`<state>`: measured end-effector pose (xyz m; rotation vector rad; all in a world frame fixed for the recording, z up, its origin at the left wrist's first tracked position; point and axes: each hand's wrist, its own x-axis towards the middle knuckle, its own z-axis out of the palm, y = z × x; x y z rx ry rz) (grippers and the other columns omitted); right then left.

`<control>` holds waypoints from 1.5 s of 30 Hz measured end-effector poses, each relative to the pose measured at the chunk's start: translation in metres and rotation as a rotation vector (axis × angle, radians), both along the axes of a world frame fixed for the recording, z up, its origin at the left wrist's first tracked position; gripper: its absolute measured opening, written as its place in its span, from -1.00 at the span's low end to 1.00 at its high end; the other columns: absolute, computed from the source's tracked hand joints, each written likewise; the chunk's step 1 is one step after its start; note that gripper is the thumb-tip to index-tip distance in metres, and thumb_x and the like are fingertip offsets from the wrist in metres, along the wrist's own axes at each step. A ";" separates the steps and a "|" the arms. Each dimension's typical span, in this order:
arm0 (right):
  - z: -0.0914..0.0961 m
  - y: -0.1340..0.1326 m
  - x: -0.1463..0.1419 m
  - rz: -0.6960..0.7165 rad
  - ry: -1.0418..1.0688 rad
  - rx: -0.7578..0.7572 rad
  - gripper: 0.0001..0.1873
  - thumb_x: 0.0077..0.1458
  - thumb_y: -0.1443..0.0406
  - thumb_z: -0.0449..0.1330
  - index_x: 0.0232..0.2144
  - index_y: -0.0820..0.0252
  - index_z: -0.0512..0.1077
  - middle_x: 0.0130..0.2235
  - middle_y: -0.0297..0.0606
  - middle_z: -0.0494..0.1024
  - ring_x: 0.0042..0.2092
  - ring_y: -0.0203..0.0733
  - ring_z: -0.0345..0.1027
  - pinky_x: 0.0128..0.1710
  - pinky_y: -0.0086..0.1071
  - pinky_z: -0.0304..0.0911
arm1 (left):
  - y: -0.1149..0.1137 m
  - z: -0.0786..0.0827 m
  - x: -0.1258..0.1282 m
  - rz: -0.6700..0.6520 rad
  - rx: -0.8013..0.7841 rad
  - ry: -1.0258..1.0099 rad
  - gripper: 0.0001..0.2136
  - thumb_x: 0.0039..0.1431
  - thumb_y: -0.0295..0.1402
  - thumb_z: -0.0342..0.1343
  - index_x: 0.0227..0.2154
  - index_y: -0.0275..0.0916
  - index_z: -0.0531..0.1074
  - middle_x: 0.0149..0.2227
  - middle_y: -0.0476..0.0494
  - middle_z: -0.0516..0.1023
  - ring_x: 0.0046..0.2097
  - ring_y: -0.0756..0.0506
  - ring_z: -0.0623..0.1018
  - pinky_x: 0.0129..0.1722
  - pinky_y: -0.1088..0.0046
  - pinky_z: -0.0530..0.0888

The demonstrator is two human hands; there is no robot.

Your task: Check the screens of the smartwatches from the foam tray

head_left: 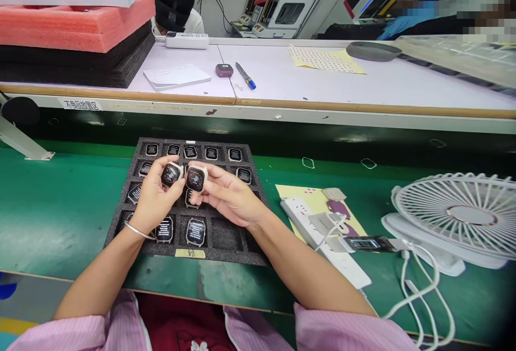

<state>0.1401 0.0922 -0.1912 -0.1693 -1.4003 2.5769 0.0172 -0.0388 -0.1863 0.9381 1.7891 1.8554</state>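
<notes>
Two smartwatch bodies are held side by side above the black foam tray [226,233]. The left hand [155,198] grips the left watch body [171,174] between thumb and fingers; the right hand [229,195] grips the right watch body [196,178] likewise. The tray compartments hold further watch bodies [195,231], screens up; some compartments are vacant. The tray rests on a green belt [56,206]. A white fan [463,216] stands well apart at right.

Your sleeves [121,324] are pink with fine stripes — short, ending near the elbows, forearms bare. A thin silver bangle [139,230] circles your left wrist — your hands [155,198] wear no gloves.
</notes>
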 end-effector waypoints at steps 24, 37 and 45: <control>0.000 0.002 -0.003 -0.176 -0.067 0.120 -0.59 -0.04 0.32 0.37 -0.09 0.11 0.43 -0.34 -0.41 0.53 -0.46 -0.34 0.41 -0.39 -0.37 0.28 | -0.001 0.008 0.005 -0.122 0.045 -0.382 -0.59 0.02 -0.34 0.23 -0.03 -0.27 0.37 -0.29 -0.03 0.57 -0.48 0.00 0.61 -0.42 0.43 0.60; -0.004 0.004 -0.004 -0.176 -0.057 0.170 -0.61 0.02 0.29 0.36 -0.08 0.12 0.42 -0.36 -0.42 0.51 -0.48 -0.36 0.39 -0.39 -0.39 0.26 | -0.001 0.009 0.005 -0.147 0.021 -0.358 -0.64 -0.03 -0.42 0.19 -0.11 -0.25 0.35 -0.28 -0.02 0.58 -0.50 0.02 0.60 -0.43 0.44 0.61; -0.003 0.002 -0.003 -0.184 -0.053 0.196 -0.62 0.01 0.32 0.34 -0.08 0.12 0.41 -0.36 -0.42 0.49 -0.47 -0.36 0.37 -0.40 -0.37 0.26 | -0.001 0.009 0.006 -0.147 0.007 -0.342 -0.64 -0.02 -0.39 0.18 -0.11 -0.26 0.34 -0.22 -0.06 0.59 -0.47 0.01 0.62 -0.42 0.43 0.61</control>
